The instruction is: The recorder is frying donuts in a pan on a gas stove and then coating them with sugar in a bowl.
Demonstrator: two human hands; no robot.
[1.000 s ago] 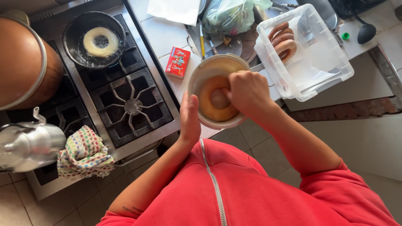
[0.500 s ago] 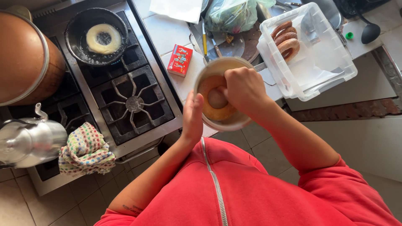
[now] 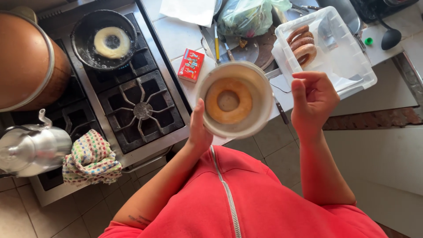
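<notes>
Stove nearby; left hand holds bowl containing dough ring.

Smooth matt bowl holds a soft dough ring; glossy metal kettle; clear plastic tub; woven checked cloth.

You see bright daylight from the right; glare whitens the clear tub, and wide-lens bending curves the edges.
</notes>
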